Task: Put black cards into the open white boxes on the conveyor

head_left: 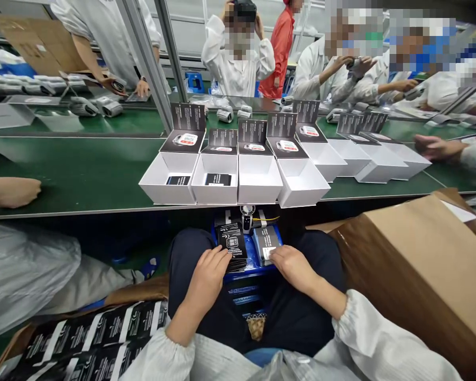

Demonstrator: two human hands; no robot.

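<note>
A stack of black printed booklets and a stack of grey booklets lie side by side on a blue plastic stool between my knees. My left hand is open, with its extended fingers resting on the near left edge of the black stack. My right hand is closed at the near right corner of the top grey booklet; its thumb is hidden. On the bench ahead, several white boxes stand with raised black lids. The two leftmost boxes hold dark booklets.
A small white device stands behind the booklets. To my right is a large brown carton; an open carton of banded black booklets sits lower left. Co-workers line the green bench, and a neighbour's hand rests at left.
</note>
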